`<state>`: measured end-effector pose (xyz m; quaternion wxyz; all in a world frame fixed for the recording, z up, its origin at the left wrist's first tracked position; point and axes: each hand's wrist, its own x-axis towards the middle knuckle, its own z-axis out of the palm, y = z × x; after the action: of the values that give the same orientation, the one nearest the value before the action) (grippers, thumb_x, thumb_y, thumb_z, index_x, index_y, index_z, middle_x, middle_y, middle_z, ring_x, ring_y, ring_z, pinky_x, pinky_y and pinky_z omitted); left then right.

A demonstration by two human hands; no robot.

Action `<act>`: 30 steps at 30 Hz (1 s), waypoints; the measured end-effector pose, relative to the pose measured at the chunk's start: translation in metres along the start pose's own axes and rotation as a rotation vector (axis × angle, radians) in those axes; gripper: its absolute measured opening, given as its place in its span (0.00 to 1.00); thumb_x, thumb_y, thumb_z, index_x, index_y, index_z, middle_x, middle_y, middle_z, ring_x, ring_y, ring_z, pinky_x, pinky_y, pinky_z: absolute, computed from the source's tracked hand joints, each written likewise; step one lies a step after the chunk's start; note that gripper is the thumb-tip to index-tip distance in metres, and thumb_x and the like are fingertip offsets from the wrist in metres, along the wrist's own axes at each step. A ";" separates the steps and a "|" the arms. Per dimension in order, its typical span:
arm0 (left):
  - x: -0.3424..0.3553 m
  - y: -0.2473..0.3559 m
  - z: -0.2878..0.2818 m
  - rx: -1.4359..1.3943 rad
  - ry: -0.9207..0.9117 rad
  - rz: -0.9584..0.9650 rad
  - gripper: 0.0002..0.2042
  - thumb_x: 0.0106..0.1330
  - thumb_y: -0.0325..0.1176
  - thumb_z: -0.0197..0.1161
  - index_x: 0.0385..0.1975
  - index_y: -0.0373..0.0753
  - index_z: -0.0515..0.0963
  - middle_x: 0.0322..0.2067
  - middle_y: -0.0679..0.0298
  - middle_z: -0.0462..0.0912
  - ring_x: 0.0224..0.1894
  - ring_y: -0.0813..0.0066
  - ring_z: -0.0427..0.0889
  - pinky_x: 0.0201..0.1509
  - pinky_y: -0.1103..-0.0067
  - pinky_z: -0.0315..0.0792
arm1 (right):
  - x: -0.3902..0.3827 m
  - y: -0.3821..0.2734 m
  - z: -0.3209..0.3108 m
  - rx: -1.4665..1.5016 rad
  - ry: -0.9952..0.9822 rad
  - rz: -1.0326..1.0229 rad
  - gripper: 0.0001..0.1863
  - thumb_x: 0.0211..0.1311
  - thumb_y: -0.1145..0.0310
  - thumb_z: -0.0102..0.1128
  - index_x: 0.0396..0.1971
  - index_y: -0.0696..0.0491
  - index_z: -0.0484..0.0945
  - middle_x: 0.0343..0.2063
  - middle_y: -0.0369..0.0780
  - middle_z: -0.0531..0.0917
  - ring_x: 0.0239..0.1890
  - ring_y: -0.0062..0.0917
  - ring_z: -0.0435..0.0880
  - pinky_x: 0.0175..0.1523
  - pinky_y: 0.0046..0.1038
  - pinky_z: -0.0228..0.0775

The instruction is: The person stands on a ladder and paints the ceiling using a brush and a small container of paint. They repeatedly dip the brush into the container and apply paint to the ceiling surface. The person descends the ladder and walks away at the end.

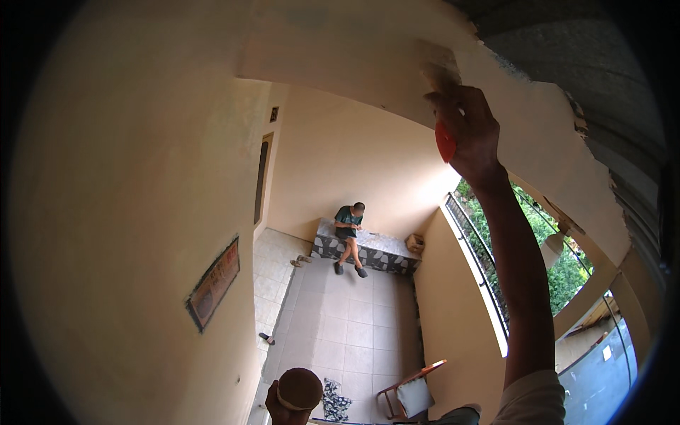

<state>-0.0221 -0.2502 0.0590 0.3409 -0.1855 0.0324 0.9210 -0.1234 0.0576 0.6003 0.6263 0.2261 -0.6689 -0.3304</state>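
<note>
My right hand is raised high, closed round the red handle of a tool whose blurred flat end, perhaps a blade or brush, is against the pale overhead surface near its ragged broken edge. At the bottom, my left hand grips a round container with a tan top or contents; I cannot tell which.
A person sits on a stone-patterned bench beside a small box. Below are a tiled floor, dark patterned cloth and a chair. A wall stands left; railing runs right.
</note>
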 end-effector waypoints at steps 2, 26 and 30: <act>0.000 0.000 0.000 -0.027 -0.013 -0.001 0.27 0.73 0.57 0.47 0.63 0.45 0.70 0.57 0.56 0.79 0.59 0.52 0.78 0.50 0.50 0.81 | 0.004 0.001 -0.003 0.000 0.068 -0.018 0.22 0.42 0.76 0.67 0.42 0.43 0.83 0.41 0.38 0.79 0.40 0.31 0.83 0.34 0.27 0.82; -0.004 -0.004 0.007 0.082 0.087 -0.002 0.28 0.71 0.58 0.50 0.63 0.48 0.70 0.57 0.58 0.77 0.57 0.54 0.78 0.48 0.52 0.79 | -0.028 0.018 -0.036 -0.072 0.093 -0.066 0.24 0.37 0.77 0.68 0.41 0.47 0.83 0.39 0.40 0.78 0.36 0.29 0.83 0.31 0.26 0.82; -0.005 -0.008 0.015 0.152 0.068 0.011 0.28 0.71 0.59 0.50 0.63 0.49 0.70 0.57 0.59 0.77 0.58 0.55 0.77 0.50 0.52 0.78 | -0.023 0.047 -0.032 -0.107 0.087 -0.026 0.24 0.38 0.79 0.68 0.42 0.47 0.83 0.41 0.39 0.79 0.39 0.29 0.83 0.33 0.26 0.83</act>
<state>-0.0183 -0.2444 0.0755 0.3477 -0.1901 0.1146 0.9110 -0.0842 0.1010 0.6182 0.6615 0.2151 -0.6195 -0.3638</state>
